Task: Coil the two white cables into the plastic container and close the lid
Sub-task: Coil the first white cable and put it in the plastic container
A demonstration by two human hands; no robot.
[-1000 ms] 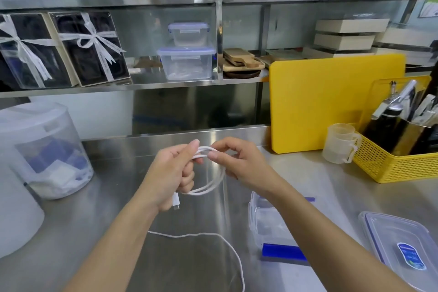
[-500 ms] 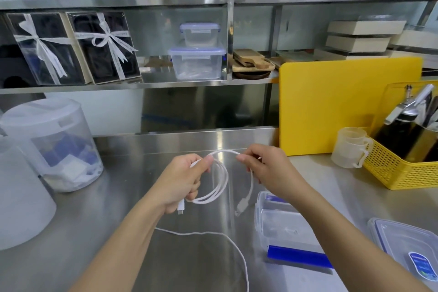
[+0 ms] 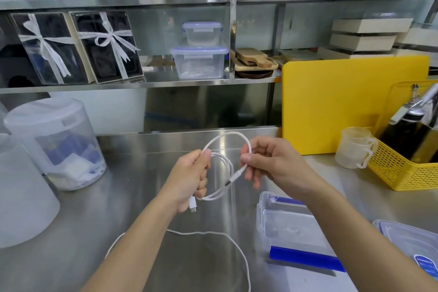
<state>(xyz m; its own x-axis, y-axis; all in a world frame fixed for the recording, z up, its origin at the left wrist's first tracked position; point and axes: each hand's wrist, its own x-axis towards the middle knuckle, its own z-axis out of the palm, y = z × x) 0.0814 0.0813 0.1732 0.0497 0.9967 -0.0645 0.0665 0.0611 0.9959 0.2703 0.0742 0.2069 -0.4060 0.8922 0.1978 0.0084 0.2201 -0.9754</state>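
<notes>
A white cable (image 3: 225, 166) hangs in loops above the steel counter, held between both hands. My left hand (image 3: 189, 180) grips one side of the coil, and a plug sticks out below its palm. My right hand (image 3: 272, 163) pinches the cable's other end, whose connector points down into the loops. A second white cable (image 3: 208, 234) lies loose on the counter beneath my arms. The clear plastic container (image 3: 284, 223) with a blue clip sits open under my right forearm. Its lid (image 3: 407, 239) lies at the right edge.
A yellow cutting board (image 3: 350, 102) leans against the shelf behind. A yellow basket (image 3: 403, 168) with bottles and clear measuring cups (image 3: 353, 147) stand at the right. Two large translucent tubs (image 3: 54, 140) sit at the left. Shelves above hold boxes and containers.
The free connector end, hanging loose half a second ago, is now pinched in my right hand beside the coil. The top loop has widened, and the view has shifted slightly.
</notes>
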